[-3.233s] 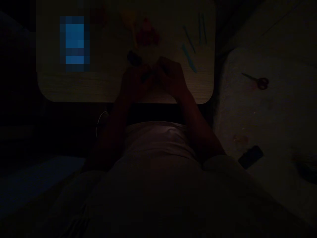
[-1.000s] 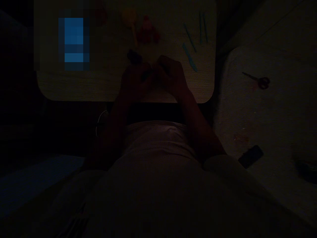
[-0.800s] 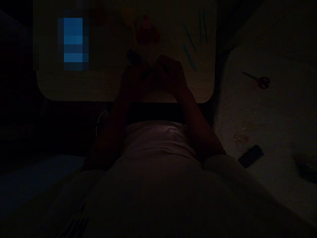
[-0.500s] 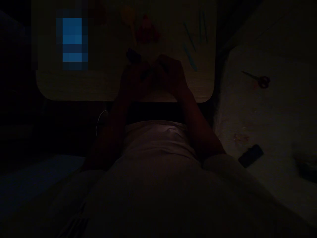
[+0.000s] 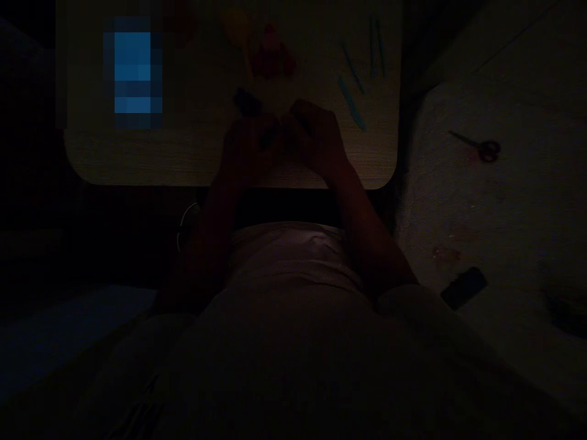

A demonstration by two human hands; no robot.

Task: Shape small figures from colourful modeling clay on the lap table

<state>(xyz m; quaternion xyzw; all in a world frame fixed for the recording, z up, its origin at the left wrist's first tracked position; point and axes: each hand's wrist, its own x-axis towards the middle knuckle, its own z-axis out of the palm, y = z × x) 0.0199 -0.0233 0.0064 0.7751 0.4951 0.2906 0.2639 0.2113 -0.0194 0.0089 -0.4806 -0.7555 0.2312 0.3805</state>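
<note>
The scene is very dark. Near the front edge of the wooden table, my left hand [image 5: 247, 143] and my right hand [image 5: 316, 134] meet fingertip to fingertip. Both have curled fingers, and whatever lies between them is lost in shadow; a small dark patch shows by the left fingers. Just beyond my left hand lies a dark bluish lump [image 5: 247, 102]. Farther back sit a red and pink lumpy figure [image 5: 273, 55] and a yellow piece with a rounded head and thin stem [image 5: 236, 27].
Several slim teal sticks [image 5: 352, 104] lie on the table [image 5: 160, 165] at the right. On a pale surface beyond its right edge are scissors [image 5: 488, 151] and a dark rectangular object [image 5: 464, 288]. A pixelated blue block covers the upper left. A white cable [image 5: 180, 226] hangs below the table.
The picture is slightly clearer. My hands stay together in nearly the same place, with only a slight shift of the fingers. The things on the table have not moved.
</note>
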